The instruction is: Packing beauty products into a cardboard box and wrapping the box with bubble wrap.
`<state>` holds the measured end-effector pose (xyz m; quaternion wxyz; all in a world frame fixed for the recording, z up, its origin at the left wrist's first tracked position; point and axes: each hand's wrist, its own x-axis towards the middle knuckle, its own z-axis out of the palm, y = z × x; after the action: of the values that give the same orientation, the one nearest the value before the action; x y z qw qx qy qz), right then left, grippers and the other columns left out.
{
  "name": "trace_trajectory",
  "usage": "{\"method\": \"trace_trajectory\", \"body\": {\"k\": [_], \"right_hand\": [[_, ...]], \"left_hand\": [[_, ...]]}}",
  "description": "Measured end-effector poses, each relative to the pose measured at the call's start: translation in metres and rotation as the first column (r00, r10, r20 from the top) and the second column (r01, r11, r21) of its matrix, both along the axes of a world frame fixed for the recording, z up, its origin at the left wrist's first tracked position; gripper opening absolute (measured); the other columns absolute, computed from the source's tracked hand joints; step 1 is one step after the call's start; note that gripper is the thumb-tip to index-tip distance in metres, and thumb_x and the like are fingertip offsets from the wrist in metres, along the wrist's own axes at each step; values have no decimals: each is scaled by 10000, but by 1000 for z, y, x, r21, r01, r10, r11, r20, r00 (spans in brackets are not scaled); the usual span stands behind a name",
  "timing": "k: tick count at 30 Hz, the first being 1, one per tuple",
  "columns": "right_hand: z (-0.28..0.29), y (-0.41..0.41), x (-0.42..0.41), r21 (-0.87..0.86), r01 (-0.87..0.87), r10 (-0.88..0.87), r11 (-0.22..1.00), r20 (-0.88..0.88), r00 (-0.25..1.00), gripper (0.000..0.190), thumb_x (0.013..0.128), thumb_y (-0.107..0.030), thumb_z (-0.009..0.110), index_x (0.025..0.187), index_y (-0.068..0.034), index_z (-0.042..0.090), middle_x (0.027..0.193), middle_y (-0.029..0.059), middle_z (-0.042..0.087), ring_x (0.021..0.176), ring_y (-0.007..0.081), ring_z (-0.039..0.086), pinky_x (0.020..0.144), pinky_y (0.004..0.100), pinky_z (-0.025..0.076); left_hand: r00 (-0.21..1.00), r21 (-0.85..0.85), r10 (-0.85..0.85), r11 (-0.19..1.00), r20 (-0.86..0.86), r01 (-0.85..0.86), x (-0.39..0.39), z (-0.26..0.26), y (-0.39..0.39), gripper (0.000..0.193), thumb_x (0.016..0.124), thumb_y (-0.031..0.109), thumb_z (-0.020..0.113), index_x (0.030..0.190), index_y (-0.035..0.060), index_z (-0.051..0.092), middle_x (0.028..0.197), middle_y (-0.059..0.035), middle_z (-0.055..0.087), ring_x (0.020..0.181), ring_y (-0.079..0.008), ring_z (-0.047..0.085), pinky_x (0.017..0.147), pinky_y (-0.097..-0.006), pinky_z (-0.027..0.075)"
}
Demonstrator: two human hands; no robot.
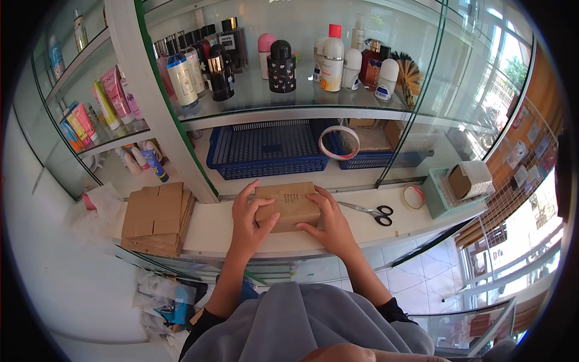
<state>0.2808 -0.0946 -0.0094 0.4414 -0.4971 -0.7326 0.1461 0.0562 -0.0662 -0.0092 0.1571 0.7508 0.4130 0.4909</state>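
Note:
A small brown cardboard box [289,212] with printed marks on its top sits on the white counter [217,231]. My left hand [253,217] grips its left end, fingers spread over the top and side. At the right end, my right hand [328,221] holds the box with the thumb along the front. Black-handled scissors [377,213] lie just right of that hand, blades pointing toward it. Left of the box is a stack of flattened cardboard boxes [154,215]. The underside of the held box is hidden.
A tape roll [414,197] lies near a mint-green basket [434,199] at the right. Another tape roll [339,143] leans by a blue plastic basket [267,154] behind. Bottles [282,68] stand on the glass shelf above. A sliding glass pane [434,113] covers the right side.

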Motion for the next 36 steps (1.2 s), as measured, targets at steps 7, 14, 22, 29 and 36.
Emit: {"method": "trace_trajectory", "body": {"k": [7, 14, 22, 29, 36], "right_hand": [[-2, 5, 2, 40, -44, 44, 998, -14, 999, 678, 760, -279, 831, 1309, -81, 487, 1429, 209, 451, 1257, 426, 511, 987, 462, 479], [-7, 10, -1, 34, -96, 98, 995, -56, 994, 686, 751, -211, 831, 1320, -79, 471, 1431, 221, 442, 1262, 437, 501, 1007, 460, 465], [-5, 9, 1, 33, -117, 119, 993, -84, 989, 666, 768, -153, 802, 1332, -66, 460, 1436, 220, 435, 1276, 436, 486, 1026, 454, 449], [-8, 16, 1, 104, -195, 201, 975, -50, 978, 642, 779, -110, 778, 1336, -14, 473, 1396, 223, 479, 1287, 407, 487, 1023, 447, 443], [-15, 11, 3, -179, -292, 229, 940, -304, 925, 587, 805, -92, 745, 1324, 24, 495, 1318, 224, 539, 1221, 405, 527, 988, 442, 454]], "left_hand": [[954, 181, 85, 983, -289, -33, 33, 47, 3, 344, 838, 241, 746, 1137, 106, 643, 1434, -92, 487, 1370, -347, 421, 1145, -597, 251], [779, 111, 123, 991, -615, -69, 50, 27, 25, 781, 906, 616, 566, 1466, 85, 445, 1545, -125, 397, 1426, -346, 369, 1172, -562, 228], [749, -21, 6, 999, -663, -27, 47, 31, 31, 970, 855, 744, 525, 1507, 41, 379, 1567, -161, 361, 1458, -343, 319, 1191, -538, 202], [911, 72, -372, 918, -177, 389, 92, 67, 25, 740, 884, 319, 723, 1474, 1, 410, 1496, -195, 441, 1375, -376, 415, 1132, -448, 332], [935, 56, -352, 936, 50, 349, 147, 65, 46, 558, 913, 149, 689, 1354, -13, 389, 1379, -241, 491, 1312, -337, 480, 1098, -384, 355]]}}
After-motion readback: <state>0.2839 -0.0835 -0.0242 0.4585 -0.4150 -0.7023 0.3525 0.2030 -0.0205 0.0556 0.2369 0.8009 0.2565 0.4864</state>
